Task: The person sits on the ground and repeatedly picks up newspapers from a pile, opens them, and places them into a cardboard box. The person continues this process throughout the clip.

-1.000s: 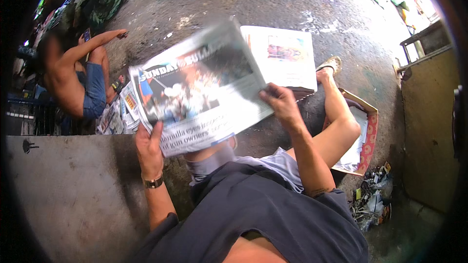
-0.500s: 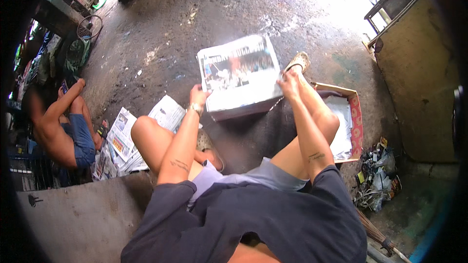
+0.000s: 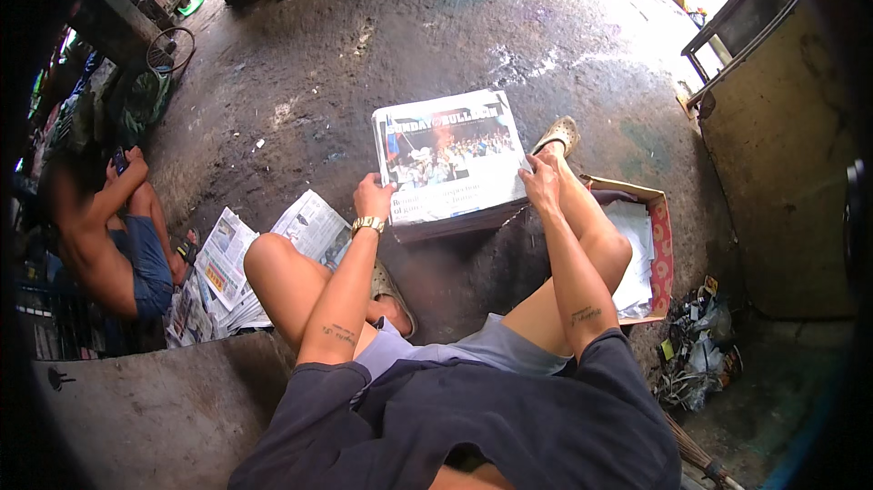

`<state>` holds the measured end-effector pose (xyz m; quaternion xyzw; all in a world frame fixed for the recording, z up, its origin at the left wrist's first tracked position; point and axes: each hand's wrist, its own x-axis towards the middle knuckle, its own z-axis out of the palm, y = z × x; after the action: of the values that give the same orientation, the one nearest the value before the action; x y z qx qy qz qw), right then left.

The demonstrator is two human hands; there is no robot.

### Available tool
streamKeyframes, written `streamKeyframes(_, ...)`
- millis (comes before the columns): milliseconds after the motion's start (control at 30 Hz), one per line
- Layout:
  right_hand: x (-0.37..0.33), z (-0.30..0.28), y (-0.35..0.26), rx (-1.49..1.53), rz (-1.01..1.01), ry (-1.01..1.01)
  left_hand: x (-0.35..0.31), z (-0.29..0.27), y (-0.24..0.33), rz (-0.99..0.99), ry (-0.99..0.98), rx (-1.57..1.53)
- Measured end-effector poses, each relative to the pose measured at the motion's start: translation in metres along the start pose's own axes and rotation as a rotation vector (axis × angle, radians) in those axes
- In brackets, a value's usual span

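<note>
A stack of newspapers (image 3: pixel 450 149), its front page face up with a colour photo of a crowd, lies between my knees. My left hand (image 3: pixel 374 197) grips its left edge near the front corner, fingers closed along the side. Opposite, my right hand (image 3: pixel 541 179) holds the right edge, beside my right shin. Beneath the stack is a dark support (image 3: pixel 455 240), with a thin cord or chain hanging at its front. What this support is cannot be made out fully.
More newspapers (image 3: pixel 296 231) spread over the floor by my left knee. A red-patterned cardboard box (image 3: pixel 662 258) with white paper stands at my right. Behind it lies a heap of plastic bags and scraps (image 3: pixel 705 345). Another person (image 3: pixel 114 249) squats at far left with a phone.
The newspaper stack has come slightly down toward me and settled from a blur into sharp view. Both hands stay at its sides. The other person's hands have come together at the phone.
</note>
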<state>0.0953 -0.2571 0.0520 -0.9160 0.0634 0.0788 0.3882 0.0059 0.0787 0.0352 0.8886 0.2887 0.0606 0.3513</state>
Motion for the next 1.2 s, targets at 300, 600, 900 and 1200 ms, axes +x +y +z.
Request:
streamKeyframes(300, 0.031, 0.010, 0.041, -0.017, -0.060, -0.037, -0.006, 0.000, 0.003, 0.051, 0.047, -0.032)
streamKeyframes(600, 0.012, 0.014, 0.028, 0.004, -0.105, 0.035, -0.006, 0.004, -0.003, 0.047, 0.129, -0.122)
streamKeyframes(900, -0.010, 0.029, 0.044, -0.067, -0.192, 0.117, -0.024, 0.034, 0.001, -0.118, -0.083, -0.124)
streamKeyframes(1200, -0.019, 0.030, 0.038, -0.109, -0.251, -0.003, -0.045, 0.047, -0.003, 0.037, 0.046, -0.145)
